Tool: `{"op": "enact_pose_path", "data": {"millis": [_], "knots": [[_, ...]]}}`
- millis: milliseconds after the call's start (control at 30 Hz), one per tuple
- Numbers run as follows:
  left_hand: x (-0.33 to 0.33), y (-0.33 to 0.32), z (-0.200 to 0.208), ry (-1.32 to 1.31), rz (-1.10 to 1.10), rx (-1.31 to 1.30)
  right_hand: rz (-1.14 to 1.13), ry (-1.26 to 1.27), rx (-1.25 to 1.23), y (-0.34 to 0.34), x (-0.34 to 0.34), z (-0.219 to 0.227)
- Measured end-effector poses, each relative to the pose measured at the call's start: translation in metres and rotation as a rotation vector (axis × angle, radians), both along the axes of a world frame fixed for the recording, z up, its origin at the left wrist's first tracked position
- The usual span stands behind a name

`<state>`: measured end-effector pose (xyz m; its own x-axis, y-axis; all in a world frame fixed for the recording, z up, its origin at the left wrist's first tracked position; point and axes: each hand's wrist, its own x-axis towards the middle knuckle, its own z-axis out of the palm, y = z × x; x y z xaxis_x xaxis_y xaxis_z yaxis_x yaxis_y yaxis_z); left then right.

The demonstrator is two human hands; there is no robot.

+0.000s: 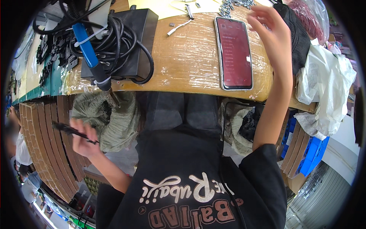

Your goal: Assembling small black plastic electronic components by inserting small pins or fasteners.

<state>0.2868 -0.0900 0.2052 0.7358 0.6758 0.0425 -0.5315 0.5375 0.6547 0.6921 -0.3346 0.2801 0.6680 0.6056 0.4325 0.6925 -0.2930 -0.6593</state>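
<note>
My left hand (pixel 85 140) is raised at the lower left, off the table, its fingers closed on a thin black plastic strip (pixel 72 131). A blue electric screwdriver (pixel 85 45) hangs above it, tip pointing down over the table's front edge. My right hand (pixel 272 32) is over the table's right side, fingers curved and apart, with nothing visible in them. Just left of its fingertips is a pile of small silver screws (pixel 230 7). Beside that hand a phone (pixel 235 57) with a lit reddish screen lies flat.
A black box (pixel 143 42) with coiled black cables (pixel 118 49) stands on the table (pixel 183 57). Black plastic parts (pixel 57 49) are heaped at the far left. A short white cable (pixel 178 27) lies mid-table. Sacks (pixel 124 126) hang below the edge. A white plastic bag (pixel 324 76) sits right.
</note>
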Motion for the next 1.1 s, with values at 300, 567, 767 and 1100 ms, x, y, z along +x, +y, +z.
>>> {"op": "enact_pose_path", "data": {"millis": [300, 567, 767, 1100], "knots": [[0.027, -0.092, -0.015, 0.053, -0.754, -0.381, -0.082, -0.094, -0.666, 0.061, 0.043, 0.002], [0.075, -0.127, -0.009, 0.141, -1.137, -0.286, -0.14, -0.177, -0.682, 0.062, 0.053, -0.009], [0.09, -0.135, -0.005, 0.171, -1.106, -0.254, -0.168, -0.182, -0.671, 0.053, 0.049, -0.007], [0.091, -0.149, -0.005, 0.231, -0.959, -0.37, -0.175, 0.054, -0.308, 0.004, 0.054, 0.01]]}}
